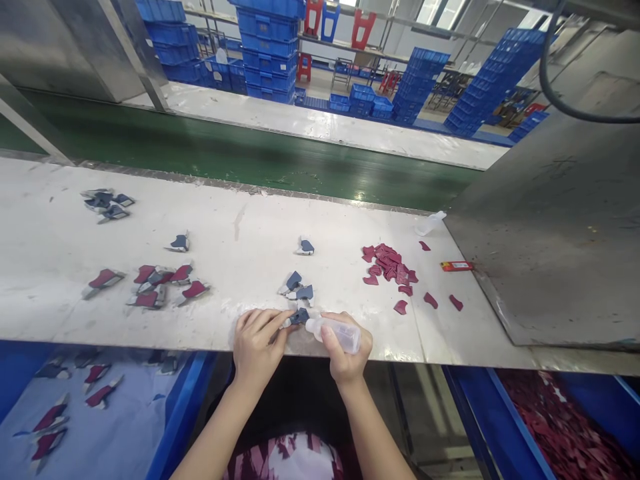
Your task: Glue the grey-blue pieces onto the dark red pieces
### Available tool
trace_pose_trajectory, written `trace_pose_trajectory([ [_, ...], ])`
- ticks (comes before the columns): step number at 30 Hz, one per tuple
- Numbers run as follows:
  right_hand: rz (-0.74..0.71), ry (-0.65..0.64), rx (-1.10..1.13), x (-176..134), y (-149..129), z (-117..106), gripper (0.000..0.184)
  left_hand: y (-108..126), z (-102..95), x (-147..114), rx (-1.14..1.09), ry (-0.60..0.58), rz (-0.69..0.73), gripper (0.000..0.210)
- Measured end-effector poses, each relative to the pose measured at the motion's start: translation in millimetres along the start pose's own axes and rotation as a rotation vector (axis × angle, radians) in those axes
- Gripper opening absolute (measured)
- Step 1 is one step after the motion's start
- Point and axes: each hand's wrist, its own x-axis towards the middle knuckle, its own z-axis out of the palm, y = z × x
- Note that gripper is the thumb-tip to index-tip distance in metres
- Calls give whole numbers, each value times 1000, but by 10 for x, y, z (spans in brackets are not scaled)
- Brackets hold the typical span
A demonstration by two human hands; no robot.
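Between finger and thumb, my left hand pinches a small navy and grey part at the table's front edge. My right hand is wrapped round a clear plastic squeeze bottle, tilted sideways with its nozzle end at the part. Just beyond lie more navy and grey parts, and a single one sits farther back. To the right is a heap of loose maroon pieces, several of them scattered apart. Parts with maroon faces lie in a group on the left.
A green conveyor belt runs behind the white table. At right stands a metal housing, with a red and yellow packet and a translucent container beside it. Blue bins flank my lap below the table edge.
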Motion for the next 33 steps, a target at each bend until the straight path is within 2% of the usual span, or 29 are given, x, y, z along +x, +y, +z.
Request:
trace_pose_trajectory([
  [24, 42, -85, -13, 48, -36, 5, 17, 10, 2, -3, -1, 16, -17, 15],
  [29, 87, -39, 38, 40, -5, -23, 18, 7, 6, -5, -3, 9, -19, 13],
  [33, 197, 103, 127, 55, 42, -58, 24, 8, 15, -7, 6, 25, -35, 8],
])
